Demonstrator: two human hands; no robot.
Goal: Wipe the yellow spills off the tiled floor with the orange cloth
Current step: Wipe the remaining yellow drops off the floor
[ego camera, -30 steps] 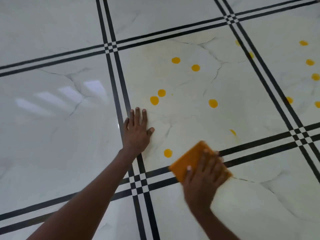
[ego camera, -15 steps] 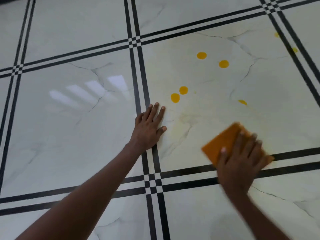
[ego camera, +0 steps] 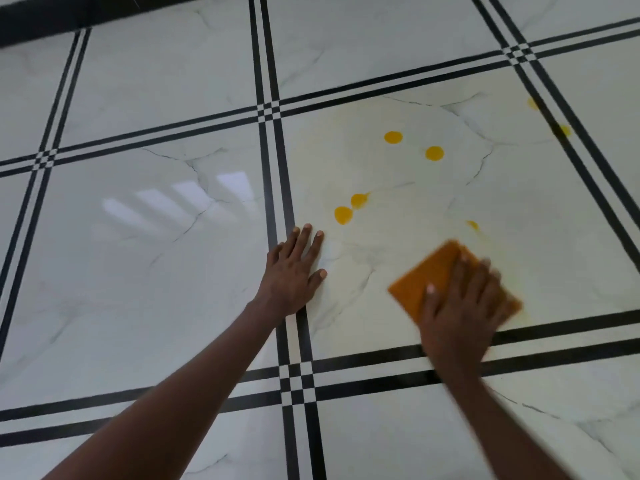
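My right hand (ego camera: 460,313) presses flat on the orange cloth (ego camera: 426,275), which lies on the white marble floor tile (ego camera: 381,98) near its lower right part. Several round yellow spills dot the same tile: two close together (ego camera: 343,215) just beyond my left fingertips, two farther back (ego camera: 393,137), and a small smeared one (ego camera: 472,224) just beyond the cloth. A pale yellow film covers much of the tile. My left hand (ego camera: 294,271) rests flat on the floor, fingers spread, across the black tile border left of the cloth.
Double black border lines (ego camera: 273,188) run between the glossy tiles. Two more yellow spots (ego camera: 563,130) sit on the border line at the far right. A dark edge (ego camera: 52,15) runs along the top left corner. Window light reflects on the left tile (ego camera: 180,199).
My right hand has slid the cloth rightwards and up the tile; the spills near the lower border are gone. My left hand has stayed planted. The view has shifted left.
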